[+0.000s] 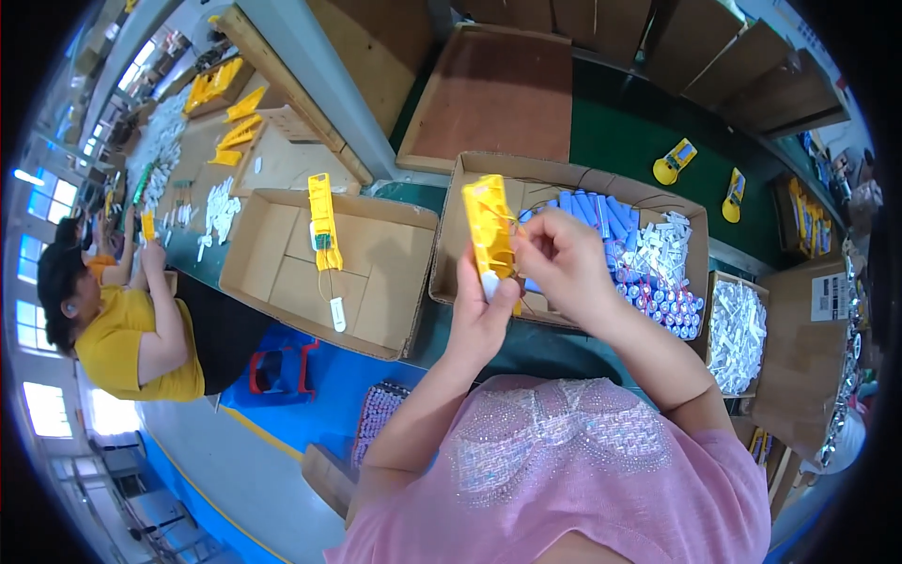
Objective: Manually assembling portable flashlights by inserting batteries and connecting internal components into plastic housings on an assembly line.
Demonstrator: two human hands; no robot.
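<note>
My left hand (477, 324) grips a yellow plastic housing (489, 226), held upright and tilted with its ribbed hollow side showing. A white piece (490, 284) sits at the housing's lower end, by my left thumb. My right hand (571, 268) is closed in a pinch at the housing's right edge. Thin dark wires show near those fingertips, but what they pinch is hidden. Behind both hands stands a cardboard box (564, 169) with blue cylindrical battery cells (594, 211) and small white plastic parts (662, 246).
Left of me, an open carton (385, 324) bears another yellow housing (321, 202), wired to a white piece (338, 315). A tray of white parts (738, 334) stands right. Two yellow pieces lie on the green bench (611, 117). A person in a yellow shirt (141, 348) works at left.
</note>
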